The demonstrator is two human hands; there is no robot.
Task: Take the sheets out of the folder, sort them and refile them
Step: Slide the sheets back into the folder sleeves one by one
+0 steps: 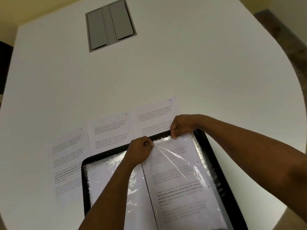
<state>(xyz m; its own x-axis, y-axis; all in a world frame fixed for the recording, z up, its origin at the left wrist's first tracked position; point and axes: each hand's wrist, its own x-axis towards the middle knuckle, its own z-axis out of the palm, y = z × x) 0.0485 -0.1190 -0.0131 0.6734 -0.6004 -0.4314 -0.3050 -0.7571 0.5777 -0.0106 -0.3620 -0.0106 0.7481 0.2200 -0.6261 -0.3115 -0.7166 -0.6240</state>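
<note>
Black folder [214, 156] open at the worktop's [166, 63] near edge; left hand [140, 151] and right hand [181, 126] both pinching the clear sleeve's [174, 146] top edge – beyond, three numbered sheets [109, 130] flat – farther, a grey hatch [110, 24]

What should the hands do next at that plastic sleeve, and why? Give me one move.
Probably draw the sheet up out of the clear sleeve. Both the left hand and the right hand pinch the sleeve's top edge in the open folder, while three sheets already lie on the table.
</note>
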